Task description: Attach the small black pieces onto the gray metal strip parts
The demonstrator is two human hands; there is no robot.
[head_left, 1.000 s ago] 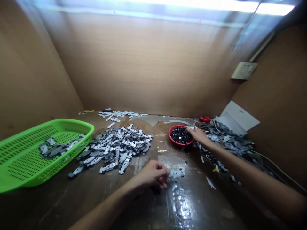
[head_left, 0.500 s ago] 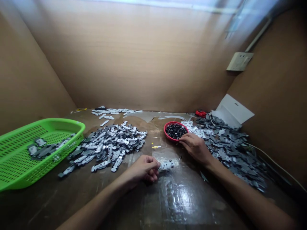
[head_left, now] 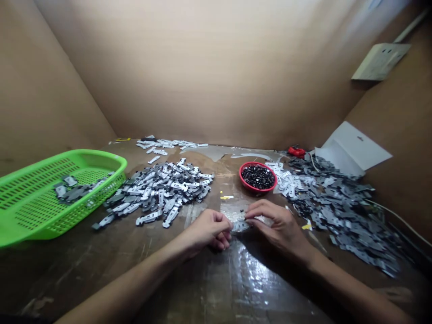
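Your grip's narrow, with the little metal bracket (head_left: 240, 226) pinched between your left hand (head_left: 208, 229) and right hand (head_left: 278, 226), its long axis running left-right on the desk (head_left: 209, 288), just near of the red bowl (head_left: 258, 191).
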